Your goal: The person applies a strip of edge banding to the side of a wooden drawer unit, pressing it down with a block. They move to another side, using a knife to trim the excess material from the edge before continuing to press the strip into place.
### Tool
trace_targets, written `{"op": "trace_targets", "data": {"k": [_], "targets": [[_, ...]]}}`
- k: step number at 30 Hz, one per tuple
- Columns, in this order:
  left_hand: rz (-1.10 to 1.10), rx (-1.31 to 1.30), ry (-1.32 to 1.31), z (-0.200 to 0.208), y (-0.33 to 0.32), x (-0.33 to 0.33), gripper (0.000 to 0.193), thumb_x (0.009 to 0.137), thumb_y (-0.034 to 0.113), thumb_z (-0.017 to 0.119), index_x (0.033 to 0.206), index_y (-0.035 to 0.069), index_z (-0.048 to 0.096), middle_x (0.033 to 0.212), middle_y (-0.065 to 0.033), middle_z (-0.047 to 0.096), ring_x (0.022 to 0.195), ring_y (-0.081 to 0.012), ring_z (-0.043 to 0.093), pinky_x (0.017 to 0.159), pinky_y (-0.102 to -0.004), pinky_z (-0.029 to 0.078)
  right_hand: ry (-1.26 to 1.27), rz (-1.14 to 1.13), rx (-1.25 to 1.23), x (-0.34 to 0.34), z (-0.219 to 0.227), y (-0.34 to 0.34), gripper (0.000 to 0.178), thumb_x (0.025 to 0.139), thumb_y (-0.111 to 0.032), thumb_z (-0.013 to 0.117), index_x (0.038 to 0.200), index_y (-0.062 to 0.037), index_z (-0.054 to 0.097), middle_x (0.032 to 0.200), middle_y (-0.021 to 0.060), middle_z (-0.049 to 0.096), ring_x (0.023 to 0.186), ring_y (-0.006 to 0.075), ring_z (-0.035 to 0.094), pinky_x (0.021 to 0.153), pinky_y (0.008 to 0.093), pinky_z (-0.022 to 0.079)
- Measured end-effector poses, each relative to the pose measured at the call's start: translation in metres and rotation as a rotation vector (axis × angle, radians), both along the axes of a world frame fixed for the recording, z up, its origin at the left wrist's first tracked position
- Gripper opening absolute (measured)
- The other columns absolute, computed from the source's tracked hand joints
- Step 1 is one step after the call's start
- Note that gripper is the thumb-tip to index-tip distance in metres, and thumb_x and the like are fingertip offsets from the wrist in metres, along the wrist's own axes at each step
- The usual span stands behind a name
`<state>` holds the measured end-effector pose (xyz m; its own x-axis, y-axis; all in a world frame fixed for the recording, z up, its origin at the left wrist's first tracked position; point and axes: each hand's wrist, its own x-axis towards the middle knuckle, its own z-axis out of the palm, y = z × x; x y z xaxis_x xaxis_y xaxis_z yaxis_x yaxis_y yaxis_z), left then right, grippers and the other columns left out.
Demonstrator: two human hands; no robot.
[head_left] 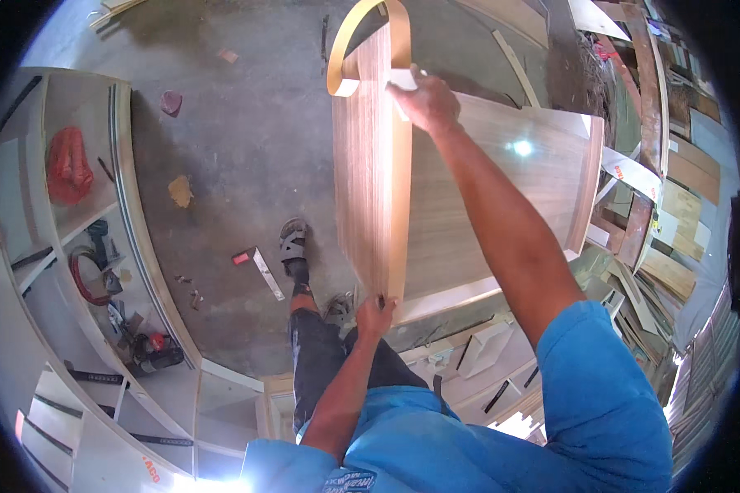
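A wood-grain panel (362,164) stands on edge in front of me, part of a larger box-like wooden piece (477,189). Along the panel's upward-facing edge lies a tan edge-banding strip (399,205); its far end curls over in a loop (335,66). My right hand (432,103), arm stretched out, is closed around a small white block pressed on the strip near the far end. At the near corner my left hand (376,316) is closed on the panel's end, its fingertips partly hidden.
White cabinet carcasses (123,205) stand at left, holding a red bundle (70,164) and power tools (152,349). A try square (259,269) lies on the concrete floor (222,164) by my foot. Wood offcuts (674,214) are piled at right. Drawer-like white parts (485,349) lie close to my right leg.
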<state>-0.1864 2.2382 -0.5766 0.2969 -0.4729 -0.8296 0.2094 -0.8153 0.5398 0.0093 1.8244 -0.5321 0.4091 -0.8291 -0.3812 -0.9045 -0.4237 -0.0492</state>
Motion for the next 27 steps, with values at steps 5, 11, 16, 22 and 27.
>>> {"op": "trace_targets", "data": {"k": [5, 11, 16, 22, 27], "targets": [[0.003, -0.044, 0.020, -0.006, -0.001, 0.004, 0.045, 0.081, 0.037, 0.080, 0.104, -0.001, 0.073, 0.093, -0.0239, 0.072, 0.089, -0.0407, 0.071, 0.078, -0.0477, 0.054, -0.011, 0.066, -0.059, 0.048, -0.020, -0.067, 0.086, 0.084, -0.072, 0.057, 0.153, -0.0196, 0.048, 0.125, 0.0147, 0.070, 0.117, 0.0316, 0.067, 0.097, 0.0470, 0.056], [-0.024, 0.003, 0.065, -0.007, 0.001, 0.003, 0.046, 0.081, 0.038, 0.078, 0.106, -0.001, 0.073, 0.096, -0.0250, 0.072, 0.092, -0.0414, 0.071, 0.081, -0.0475, 0.054, -0.227, -0.064, 0.014, 0.080, -0.031, -0.112, 0.094, 0.076, -0.069, 0.069, 0.148, -0.0112, 0.053, 0.134, 0.0167, 0.067, 0.119, 0.0291, 0.067, 0.100, 0.0379, 0.052], [0.020, 0.002, 0.030, -0.011, 0.006, -0.003, 0.049, 0.081, 0.040, 0.076, 0.108, 0.000, 0.073, 0.099, -0.0260, 0.072, 0.095, -0.0416, 0.071, 0.083, -0.0475, 0.054, -0.265, 0.176, -0.111, 0.073, -0.032, -0.097, 0.061, 0.087, -0.060, 0.064, 0.124, -0.0119, 0.071, 0.123, 0.0188, 0.070, 0.116, 0.0353, 0.067, 0.096, 0.0459, 0.055], [-0.024, -0.017, 0.000, -0.013, 0.009, -0.009, 0.056, 0.080, 0.045, 0.080, 0.113, -0.001, 0.074, 0.101, -0.0230, 0.074, 0.095, -0.0345, 0.073, 0.084, -0.0439, 0.054, -0.001, 0.120, -0.029, -0.033, -0.015, 0.006, 0.089, 0.083, -0.071, 0.061, 0.151, -0.0157, 0.049, 0.118, 0.0179, 0.071, 0.110, 0.0302, 0.069, 0.097, 0.0433, 0.053], [-0.133, 0.022, 0.091, -0.035, 0.029, -0.010, 0.057, 0.083, 0.049, 0.079, 0.114, 0.001, 0.075, 0.097, -0.0153, 0.077, 0.089, -0.0242, 0.074, 0.081, -0.0403, 0.055, 0.120, 0.108, 0.069, -0.113, 0.013, 0.129, 0.087, 0.085, -0.069, 0.059, 0.153, -0.0149, 0.047, 0.129, 0.0118, 0.068, 0.119, 0.0291, 0.066, 0.100, 0.0469, 0.052]]}}
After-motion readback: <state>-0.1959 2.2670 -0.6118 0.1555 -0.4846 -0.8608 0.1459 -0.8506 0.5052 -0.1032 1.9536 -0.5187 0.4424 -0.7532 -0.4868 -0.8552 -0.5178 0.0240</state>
